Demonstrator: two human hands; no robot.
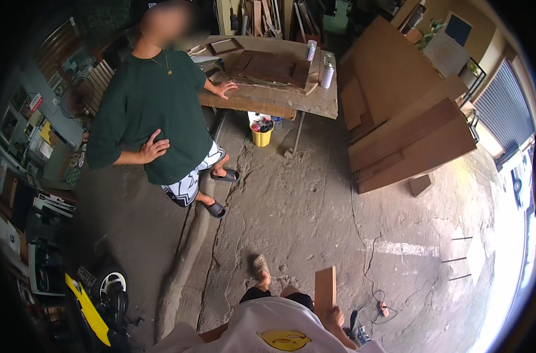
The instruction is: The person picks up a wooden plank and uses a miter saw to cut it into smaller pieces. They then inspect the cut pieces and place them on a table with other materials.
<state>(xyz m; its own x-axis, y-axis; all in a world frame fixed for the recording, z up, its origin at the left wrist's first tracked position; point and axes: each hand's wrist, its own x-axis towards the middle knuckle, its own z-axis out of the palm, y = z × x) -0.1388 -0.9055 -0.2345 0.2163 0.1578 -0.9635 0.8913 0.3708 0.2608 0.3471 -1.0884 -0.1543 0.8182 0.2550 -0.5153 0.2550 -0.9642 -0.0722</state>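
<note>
My right hand (pixel 335 317) is closed around the edge of a wooden board (pixel 325 289), a light brown, narrow piece that stands up beside my right thigh. Its lower end is hidden by my white shirt (pixel 268 323). My left hand does not show. At the shirt's left side a brown strip (pixel 213 334) peeks out; whether it is forearm or wood I cannot tell.
A person (pixel 162 117) in dark green stands ahead left, one hand on a worktable (pixel 250 105) bearing a brown panel (pixel 268 69) and spray cans (pixel 327 75). Large wooden sheets (pixel 409 141) lean at right. A cable (pixel 374 294) lies on the cracked floor; a motorbike (pixel 112 288) stands left.
</note>
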